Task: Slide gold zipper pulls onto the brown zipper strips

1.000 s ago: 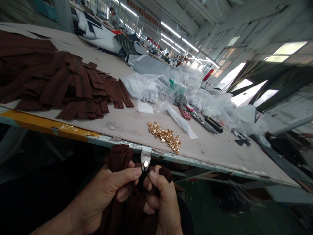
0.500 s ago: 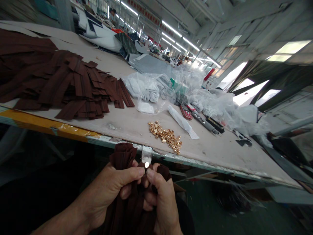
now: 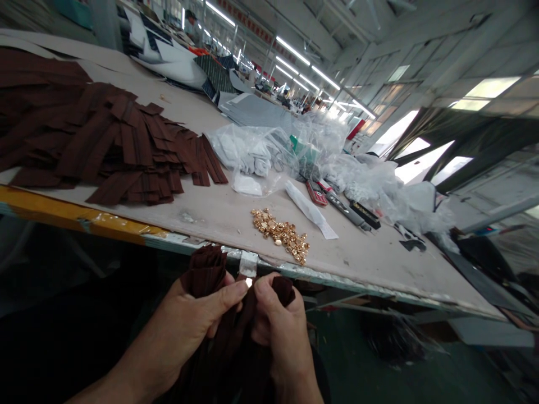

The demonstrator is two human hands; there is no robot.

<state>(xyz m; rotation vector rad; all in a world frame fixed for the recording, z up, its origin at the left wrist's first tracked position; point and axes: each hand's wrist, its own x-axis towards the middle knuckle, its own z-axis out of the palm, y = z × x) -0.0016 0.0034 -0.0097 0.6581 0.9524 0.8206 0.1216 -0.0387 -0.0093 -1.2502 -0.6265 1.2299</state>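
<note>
My left hand is closed round a bundle of dark brown zipper strips below the table edge. More brown strips are gripped in my right hand, with a curled end showing between thumb and fingers. Both thumbs are close to a small shiny metal piece, fixed at the table edge under clear tape. Long lengths of strip hang down between the hands. Fingertips partly hide the strip ends at the metal piece. A pile of small gold metal pieces, seemingly zipper sliders, lies on the table just beyond.
A large heap of brown zipper strips covers the table's left. Behind the gold pile lie a white paper strip, a red box, a grey tool and clear plastic bags. The table edge runs just past my hands.
My hands have moved slightly apart at the metal piece, the right thumb shifting away from the left. The whole view has shifted a little.
</note>
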